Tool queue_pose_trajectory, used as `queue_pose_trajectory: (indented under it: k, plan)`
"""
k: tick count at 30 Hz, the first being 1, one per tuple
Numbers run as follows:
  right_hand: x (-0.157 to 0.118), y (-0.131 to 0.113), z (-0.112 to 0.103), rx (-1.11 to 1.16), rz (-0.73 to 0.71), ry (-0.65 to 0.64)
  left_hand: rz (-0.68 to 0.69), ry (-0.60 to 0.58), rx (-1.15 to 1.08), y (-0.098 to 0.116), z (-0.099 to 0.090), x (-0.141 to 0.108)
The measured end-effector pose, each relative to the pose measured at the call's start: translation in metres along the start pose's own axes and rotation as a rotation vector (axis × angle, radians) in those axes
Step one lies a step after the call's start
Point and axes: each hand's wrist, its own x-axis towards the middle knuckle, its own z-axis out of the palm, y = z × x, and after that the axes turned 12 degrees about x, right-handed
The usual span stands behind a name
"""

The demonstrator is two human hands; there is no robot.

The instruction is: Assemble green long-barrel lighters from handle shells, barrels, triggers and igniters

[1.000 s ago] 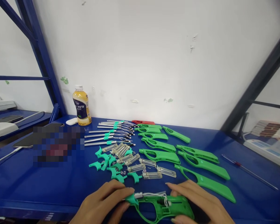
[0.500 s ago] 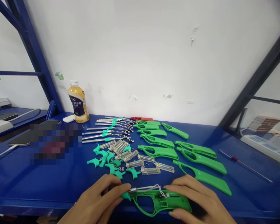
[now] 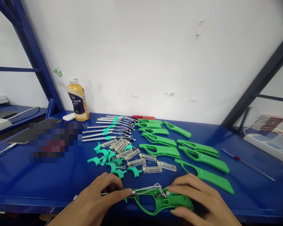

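Note:
Near the table's front edge lies a green lighter shell half (image 3: 171, 203), its hollow side facing up. My right hand (image 3: 196, 201) is closed around its wide handle end. My left hand (image 3: 103, 194) pinches a metal lighter tube (image 3: 133, 193) at the shell's narrow neck; most of the tube is hidden by the fingers. White wires (image 3: 153, 186) loop from the tube to a small part inside the shell. Teal triggers (image 3: 135, 171) and clear fuel tanks (image 3: 152, 169) lie just beyond my hands.
Several metal tubes with wires (image 3: 99, 138) lie at the back left. Green shell halves (image 3: 212, 179) spread to the right, with a red one (image 3: 143, 117) behind. A screwdriver (image 3: 250, 164) is at far right. A drink bottle (image 3: 77, 100) and phone (image 3: 21, 138) stand and lie left.
My left fingers have shifted slightly along the tube, and less of the teal piece by them shows. The wires have moved a little. My right hand keeps its grip.

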Motion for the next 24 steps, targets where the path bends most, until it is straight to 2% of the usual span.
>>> queue_pose_trajectory:
  k: [7, 24]
  plan:
    - [-0.002, 0.000, 0.002, 0.007, 0.044, -0.032, -0.084, 0.093, -0.043, 0.009, 0.002, 0.004]
    - [-0.006, 0.002, 0.003, -0.005, 0.058, -0.032, -0.137, 0.058, -0.112, 0.015, 0.006, 0.004]
